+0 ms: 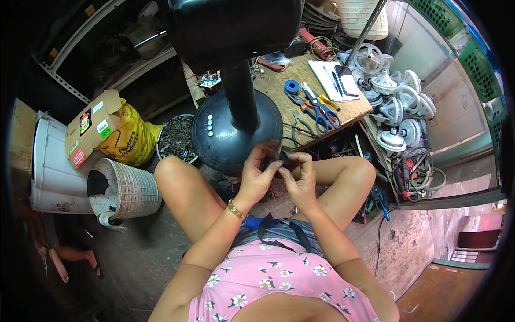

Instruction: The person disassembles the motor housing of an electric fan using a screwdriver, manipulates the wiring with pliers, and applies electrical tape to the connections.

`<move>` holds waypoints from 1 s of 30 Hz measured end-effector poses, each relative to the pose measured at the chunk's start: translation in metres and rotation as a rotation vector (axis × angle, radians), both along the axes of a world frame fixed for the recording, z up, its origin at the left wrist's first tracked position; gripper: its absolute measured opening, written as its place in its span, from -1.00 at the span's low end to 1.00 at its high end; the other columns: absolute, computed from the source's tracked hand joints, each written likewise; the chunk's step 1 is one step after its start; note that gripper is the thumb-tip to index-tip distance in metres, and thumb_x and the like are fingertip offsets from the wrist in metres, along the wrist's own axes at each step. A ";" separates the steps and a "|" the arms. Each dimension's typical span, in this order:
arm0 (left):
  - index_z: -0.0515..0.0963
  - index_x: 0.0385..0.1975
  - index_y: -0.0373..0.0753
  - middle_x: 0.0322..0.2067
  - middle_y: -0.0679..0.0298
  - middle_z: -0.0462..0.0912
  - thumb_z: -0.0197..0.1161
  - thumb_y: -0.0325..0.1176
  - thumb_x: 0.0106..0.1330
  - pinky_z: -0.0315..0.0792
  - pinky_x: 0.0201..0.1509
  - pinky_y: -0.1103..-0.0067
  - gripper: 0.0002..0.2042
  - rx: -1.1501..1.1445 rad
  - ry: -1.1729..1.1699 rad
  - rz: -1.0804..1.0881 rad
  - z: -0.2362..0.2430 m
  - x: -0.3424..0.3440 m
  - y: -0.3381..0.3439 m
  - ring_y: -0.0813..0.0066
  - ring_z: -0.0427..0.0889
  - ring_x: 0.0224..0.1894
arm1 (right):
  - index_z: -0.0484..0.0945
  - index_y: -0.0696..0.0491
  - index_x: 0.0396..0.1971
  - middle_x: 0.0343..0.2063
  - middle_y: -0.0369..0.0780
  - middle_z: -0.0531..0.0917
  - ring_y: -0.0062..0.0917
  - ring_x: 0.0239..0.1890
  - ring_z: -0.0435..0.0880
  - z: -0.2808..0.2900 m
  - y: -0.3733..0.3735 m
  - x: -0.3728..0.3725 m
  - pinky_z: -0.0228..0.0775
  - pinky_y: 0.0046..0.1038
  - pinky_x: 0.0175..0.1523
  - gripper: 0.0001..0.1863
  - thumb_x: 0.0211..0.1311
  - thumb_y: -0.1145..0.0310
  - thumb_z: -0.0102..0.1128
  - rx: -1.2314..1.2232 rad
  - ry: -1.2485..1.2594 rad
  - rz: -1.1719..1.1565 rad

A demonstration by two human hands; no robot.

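Observation:
In front of my lap, my left hand (254, 176) and my right hand (299, 183) meet with thumbs and fingertips pinched together. A small dark piece (285, 154) shows between the fingers; its kind is too hard to make out. Just beyond stands what looks like a floor fan's round black base (214, 147), with a thick black post (240, 91) rising to a large black housing (230, 32). Several small pale buttons (210, 127) sit in a row on the base's left side.
A wooden worktop (295, 75) bears scissors (322, 110), pliers (302, 127) and blue tape (292, 86). White plastic wheel-like parts (394, 110) pile up right. Left are a bowl of small metal parts (177, 137), a yellow bag (131, 137), a carton (91, 129) and a basket (129, 190). Another person's foot (94, 262) shows lower left.

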State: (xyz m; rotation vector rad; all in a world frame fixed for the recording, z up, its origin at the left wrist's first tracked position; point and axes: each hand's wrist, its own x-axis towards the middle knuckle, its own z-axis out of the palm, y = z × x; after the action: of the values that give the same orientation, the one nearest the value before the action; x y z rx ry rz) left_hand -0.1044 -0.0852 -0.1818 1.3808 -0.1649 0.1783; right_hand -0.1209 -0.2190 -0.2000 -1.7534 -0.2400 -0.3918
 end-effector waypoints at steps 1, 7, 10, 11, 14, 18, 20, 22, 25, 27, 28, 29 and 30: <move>0.55 -0.11 -0.36 -0.32 0.25 0.64 0.25 -0.57 0.21 0.47 -0.13 0.59 -0.75 0.000 0.032 -0.021 0.002 -0.001 0.000 0.58 0.58 -0.28 | 0.40 0.14 -0.16 -0.31 -0.13 0.53 -0.33 -0.20 0.56 0.001 -0.003 0.003 0.42 -0.37 -0.10 -0.64 0.06 0.57 0.34 -0.084 -0.077 -0.016; 0.61 -0.28 -0.35 -0.35 0.27 0.60 0.24 -0.59 0.20 0.48 -0.14 0.58 -0.88 0.410 -0.007 -0.119 0.013 0.010 0.020 0.57 0.58 -0.31 | 0.42 0.12 -0.12 -0.27 -0.10 0.58 -0.21 -0.20 0.55 0.008 -0.027 0.015 0.39 -0.26 -0.04 -0.60 0.03 0.57 0.36 -0.245 -0.163 0.163; 0.58 -0.35 -0.35 -0.39 0.23 0.59 0.27 -0.59 0.17 0.49 -0.23 0.55 -0.92 0.422 -0.073 -0.012 0.013 0.010 0.016 0.50 0.59 -0.35 | 0.43 0.10 -0.06 -0.30 -0.14 0.64 -0.25 -0.23 0.58 0.021 -0.027 0.013 0.31 -0.26 -0.04 -0.59 0.07 0.50 0.35 -0.385 -0.139 0.101; 0.57 -0.37 -0.34 -0.40 0.20 0.58 0.27 -0.57 0.15 0.47 -0.25 0.51 -0.92 0.473 -0.110 0.029 0.014 0.009 0.015 0.38 0.60 -0.34 | 0.46 0.10 -0.07 -0.30 -0.15 0.66 -0.27 -0.25 0.60 0.027 -0.026 0.013 0.27 -0.28 -0.05 -0.61 0.08 0.47 0.34 -0.403 -0.119 0.082; 0.54 -0.40 -0.31 -0.40 0.14 0.55 0.29 -0.55 0.12 0.45 -0.28 0.42 -0.92 0.593 -0.203 0.114 0.019 0.004 0.010 0.13 0.60 -0.33 | 0.54 0.09 -0.13 -0.30 -0.18 0.70 -0.34 -0.28 0.64 0.033 -0.020 0.018 0.18 -0.34 -0.09 -0.70 0.12 0.40 0.32 -0.453 -0.093 0.028; 0.52 -0.37 -0.30 -0.30 0.12 0.51 0.26 -0.58 0.12 0.42 -0.29 0.42 -0.89 0.618 -0.228 0.061 0.024 -0.001 0.010 0.15 0.56 -0.35 | 0.64 0.12 -0.28 -0.36 -0.19 0.72 -0.46 -0.32 0.67 0.008 -0.026 0.028 0.22 -0.39 -0.14 -0.83 0.16 0.38 0.31 -0.442 -0.035 0.040; 0.48 -0.27 -0.31 -0.23 0.12 0.48 0.21 -0.61 0.12 0.41 -0.27 0.44 -0.82 0.592 -0.194 0.061 0.028 -0.001 0.016 0.21 0.51 -0.36 | 0.66 0.15 -0.31 -0.40 -0.21 0.71 -0.55 -0.35 0.66 0.003 -0.030 0.026 0.31 -0.45 -0.19 -0.85 0.19 0.39 0.31 -0.171 0.202 0.095; 0.42 -0.16 -0.33 -0.16 0.13 0.45 0.16 -0.63 0.11 0.39 -0.25 0.47 -0.73 0.540 -0.145 0.125 0.031 0.002 0.025 0.28 0.46 -0.37 | 0.66 0.18 -0.30 -0.44 -0.25 0.69 -0.66 -0.39 0.63 0.003 -0.033 0.024 0.40 -0.55 -0.26 -0.83 0.21 0.39 0.32 0.329 0.570 0.157; 0.32 -0.05 -0.38 -0.12 0.09 0.45 0.08 -0.63 0.13 0.38 -0.20 0.44 -0.66 0.512 -0.022 0.065 0.017 0.005 0.033 0.31 0.40 -0.36 | 0.64 0.23 -0.29 -0.42 -0.29 0.66 -0.73 -0.40 0.57 0.013 -0.025 0.024 0.44 -0.66 -0.33 -0.81 0.23 0.40 0.32 0.430 0.560 0.223; 0.35 -0.04 -0.36 -0.14 0.11 0.54 0.07 -0.61 0.20 0.39 -0.22 0.51 -0.69 0.597 0.019 0.110 0.005 0.004 0.035 0.41 0.48 -0.39 | 0.64 0.24 -0.28 -0.42 -0.28 0.67 -0.71 -0.40 0.57 0.014 -0.017 0.026 0.43 -0.65 -0.32 -0.80 0.23 0.39 0.32 0.444 0.608 0.259; 0.37 -0.05 -0.36 -0.17 0.09 0.56 0.08 -0.60 0.20 0.40 -0.21 0.50 -0.71 0.626 0.028 0.104 0.004 0.003 0.035 0.38 0.51 -0.37 | 0.64 0.24 -0.27 -0.41 -0.28 0.67 -0.71 -0.40 0.57 0.008 -0.015 0.029 0.42 -0.64 -0.32 -0.79 0.22 0.39 0.33 0.441 0.617 0.279; 0.39 -0.06 -0.36 -0.20 0.07 0.59 0.10 -0.59 0.20 0.41 -0.19 0.50 -0.72 0.656 0.038 0.098 0.003 0.002 0.036 0.35 0.55 -0.35 | 0.64 0.25 -0.27 -0.41 -0.27 0.67 -0.70 -0.40 0.57 0.004 -0.012 0.031 0.41 -0.64 -0.32 -0.78 0.22 0.38 0.33 0.438 0.626 0.300; 0.41 -0.08 -0.37 -0.23 0.06 0.61 0.11 -0.58 0.20 0.42 -0.18 0.49 -0.73 0.686 0.048 0.093 0.004 0.002 0.037 0.31 0.58 -0.33 | 0.63 0.24 -0.27 -0.42 -0.27 0.67 -0.70 -0.41 0.56 0.001 -0.009 0.031 0.39 -0.64 -0.32 -0.78 0.22 0.38 0.33 0.429 0.623 0.297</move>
State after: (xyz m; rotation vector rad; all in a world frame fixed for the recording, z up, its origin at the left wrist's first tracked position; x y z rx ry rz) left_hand -0.1025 -0.0486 -0.1783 2.0758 -0.1255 0.1734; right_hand -0.0901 -0.2283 -0.1988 -1.3121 0.0361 0.3064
